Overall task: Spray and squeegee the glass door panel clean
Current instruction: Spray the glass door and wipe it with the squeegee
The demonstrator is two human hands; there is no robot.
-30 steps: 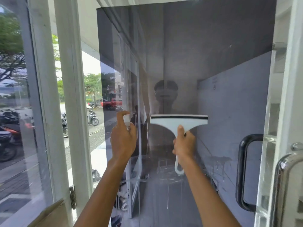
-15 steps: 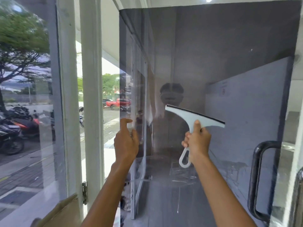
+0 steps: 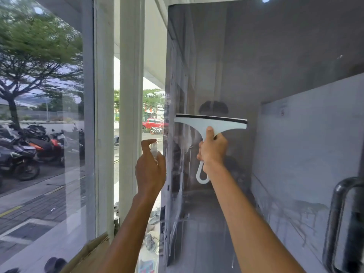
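Note:
The tinted glass door panel [image 3: 275, 66] fills the right side of the head view, wet with streaks and drips low down. My right hand [image 3: 212, 150] grips the handle of a white squeegee [image 3: 212, 123] whose black blade lies level against the glass near the panel's left edge. My left hand [image 3: 150, 170] is raised just left of the panel, wrapped around a small clear spray bottle [image 3: 154, 149] with the index finger bent over its top. Most of the bottle is hidden by the hand.
A black door handle [image 3: 338, 223] stands at the lower right. White frame posts [image 3: 130, 95] and a fixed window [image 3: 43, 115] are at the left, with parked motorbikes outside. A cardboard box [image 3: 88, 255] sits at the bottom left by the hinge.
The squeegee went from level to tilted and is level again, now further left on the glass near the panel's edge. The view has shifted left. My left hand keeps its raised pose.

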